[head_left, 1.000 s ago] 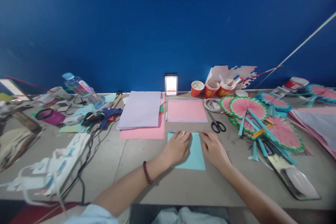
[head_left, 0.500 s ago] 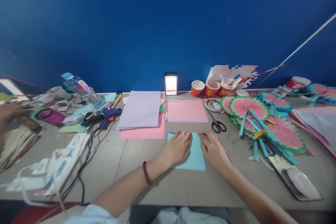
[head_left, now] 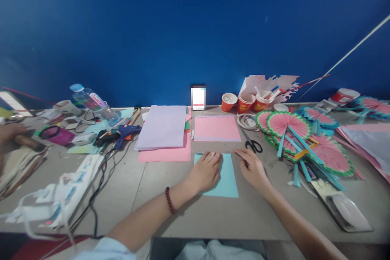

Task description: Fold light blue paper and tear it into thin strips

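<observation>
L hand [head_left: 209, 172] rests opened out on turquoise paper [head_left: 227, 185]; R hand [head_left: 252, 168], half-open, is by its R edge. Scissors [head_left: 251, 142] lie just past R hand, w/ watermelon fans [head_left: 288, 124] to its R; grey tabletop [head_left: 170, 221], blue wall [head_left: 195, 28] ahead.

two bare arms seen from above. the left forearm [head_left: 143, 219] runs toward two o'clock, the right forearm [head_left: 298, 219] toward ten. the left hand [head_left: 205, 171] lies palm down, fingers [head_left: 210, 157] close together and slightly bent, tips toward one o'clock. the right hand [head_left: 253, 172], apart at three o'clock from it, is loosely parted; its index finger [head_left: 242, 153] extends toward ten o'clock, the rest curling inward.
</observation>
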The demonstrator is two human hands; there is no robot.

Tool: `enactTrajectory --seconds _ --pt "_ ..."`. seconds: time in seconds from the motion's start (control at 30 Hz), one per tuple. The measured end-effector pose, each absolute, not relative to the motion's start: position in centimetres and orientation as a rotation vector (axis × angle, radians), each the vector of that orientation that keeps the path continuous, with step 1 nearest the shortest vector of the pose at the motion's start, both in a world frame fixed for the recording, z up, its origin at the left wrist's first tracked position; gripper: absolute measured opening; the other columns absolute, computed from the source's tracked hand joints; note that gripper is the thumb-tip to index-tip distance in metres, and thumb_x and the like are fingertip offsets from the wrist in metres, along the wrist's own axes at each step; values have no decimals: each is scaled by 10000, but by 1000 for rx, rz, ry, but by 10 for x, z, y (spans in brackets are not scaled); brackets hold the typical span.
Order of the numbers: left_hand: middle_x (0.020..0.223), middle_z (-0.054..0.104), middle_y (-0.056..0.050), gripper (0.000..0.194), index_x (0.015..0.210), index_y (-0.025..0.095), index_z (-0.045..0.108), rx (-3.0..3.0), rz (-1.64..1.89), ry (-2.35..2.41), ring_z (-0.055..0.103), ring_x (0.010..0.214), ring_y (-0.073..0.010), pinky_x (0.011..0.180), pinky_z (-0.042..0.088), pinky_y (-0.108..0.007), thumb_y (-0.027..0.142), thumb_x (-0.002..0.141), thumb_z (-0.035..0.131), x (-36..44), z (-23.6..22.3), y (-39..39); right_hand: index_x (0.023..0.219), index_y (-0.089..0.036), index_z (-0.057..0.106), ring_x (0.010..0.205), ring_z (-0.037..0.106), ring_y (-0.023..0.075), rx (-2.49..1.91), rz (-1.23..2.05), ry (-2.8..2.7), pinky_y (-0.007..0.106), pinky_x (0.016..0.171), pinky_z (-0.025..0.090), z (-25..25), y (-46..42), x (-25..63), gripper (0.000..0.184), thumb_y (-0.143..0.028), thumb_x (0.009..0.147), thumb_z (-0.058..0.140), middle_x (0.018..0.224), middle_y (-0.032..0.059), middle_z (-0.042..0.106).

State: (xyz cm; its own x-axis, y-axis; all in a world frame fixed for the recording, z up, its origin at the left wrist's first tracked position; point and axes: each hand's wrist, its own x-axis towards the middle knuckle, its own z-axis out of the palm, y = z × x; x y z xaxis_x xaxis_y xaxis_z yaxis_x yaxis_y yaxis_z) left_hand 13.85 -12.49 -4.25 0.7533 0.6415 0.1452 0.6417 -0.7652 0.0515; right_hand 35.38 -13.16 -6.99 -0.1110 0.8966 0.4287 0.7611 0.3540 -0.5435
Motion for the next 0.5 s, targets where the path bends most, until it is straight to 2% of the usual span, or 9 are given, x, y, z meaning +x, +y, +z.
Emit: enactTrajectory --seconds 0.23,0.5 --pt "1279 473 -131 487 1323 43 371 -2936 -249 -1089 419 1149 -260 1048 270 -375 240 878 369 139 -43 -125 1044 -214 680 969 554 222 -1433 231 -2061 391 882 469 -68 -134 350 433 -60 770 382 1004 91 610" --pt "1284 468 -135 487 1330 63 354 -2935 -257 -1089 405 1182 -256 1054 268 -381 238 876 383 139 -45 -125 1070 -210 673 993 540 236 -1454 183 -2083 398 868 480 -71 -135 350 442 -66 759 395 1036 103 594"
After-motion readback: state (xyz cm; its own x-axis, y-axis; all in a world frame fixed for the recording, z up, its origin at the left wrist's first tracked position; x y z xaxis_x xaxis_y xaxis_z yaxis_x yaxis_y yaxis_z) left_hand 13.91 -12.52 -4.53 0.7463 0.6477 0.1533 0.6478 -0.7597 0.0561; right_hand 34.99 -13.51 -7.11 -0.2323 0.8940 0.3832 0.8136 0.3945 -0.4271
